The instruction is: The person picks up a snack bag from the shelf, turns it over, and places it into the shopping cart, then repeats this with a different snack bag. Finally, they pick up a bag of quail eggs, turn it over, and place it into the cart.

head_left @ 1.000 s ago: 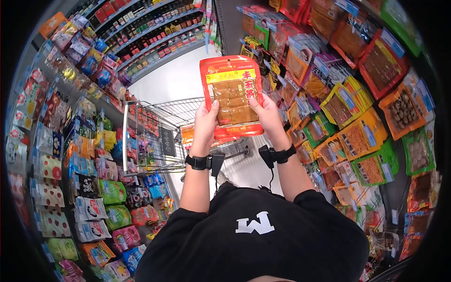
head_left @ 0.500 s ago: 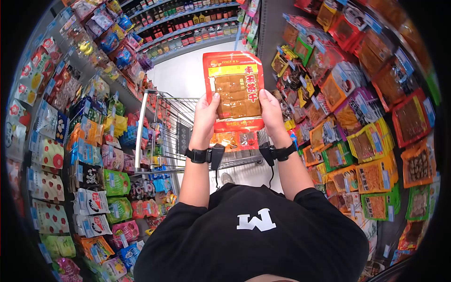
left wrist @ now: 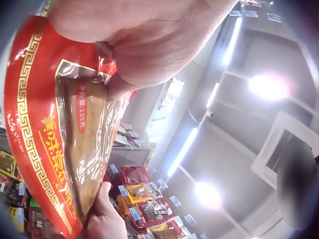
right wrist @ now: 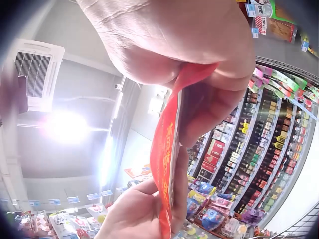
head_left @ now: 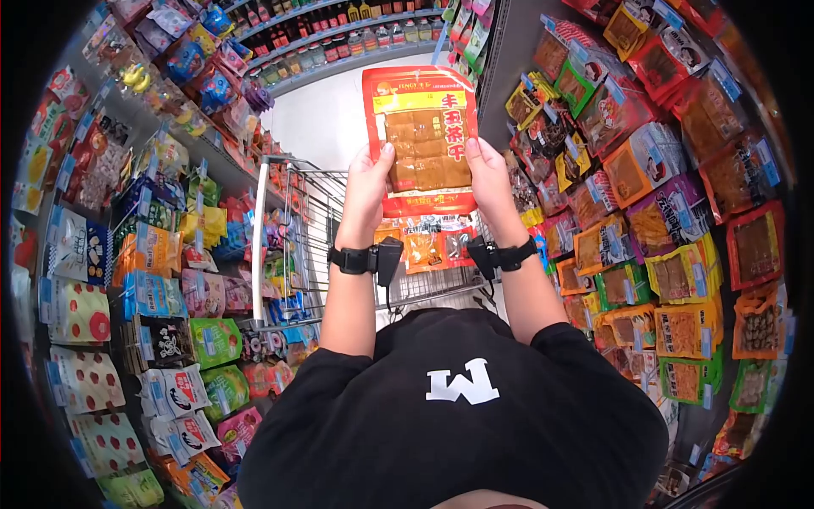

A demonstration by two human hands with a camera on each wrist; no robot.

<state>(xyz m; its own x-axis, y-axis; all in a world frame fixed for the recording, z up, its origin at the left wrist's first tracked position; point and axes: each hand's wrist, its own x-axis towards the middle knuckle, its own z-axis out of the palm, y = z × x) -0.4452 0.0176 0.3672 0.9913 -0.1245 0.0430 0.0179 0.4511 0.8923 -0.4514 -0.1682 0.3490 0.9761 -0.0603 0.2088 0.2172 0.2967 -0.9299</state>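
Note:
A red vacuum-sealed pack of dried tofu [head_left: 424,148] is held up in front of the chest, over the shopping cart. Through its clear window, brown pieces show in rows under a yellow band. My left hand [head_left: 366,193] grips the left edge, thumb on the front. On the opposite edge my right hand [head_left: 490,182] pinches the pack the same way. In the left wrist view a gold key-pattern border runs along the pack [left wrist: 25,99]. The right wrist view catches the pack [right wrist: 162,149] nearly edge-on, with fingers behind it.
A wire shopping cart [head_left: 261,246] stands just ahead, with several food packs [head_left: 428,244] in it. Hanging snack packs [head_left: 678,280] line the right shelf, and bagged sweets [head_left: 212,339] the left. Shelves of bottles [head_left: 339,47] cross the aisle's far end.
The view has swung right, so the cart handle and shelves sit further right. Both hands keep hold of the pack, which has risen slightly in view; more packs show in the cart.

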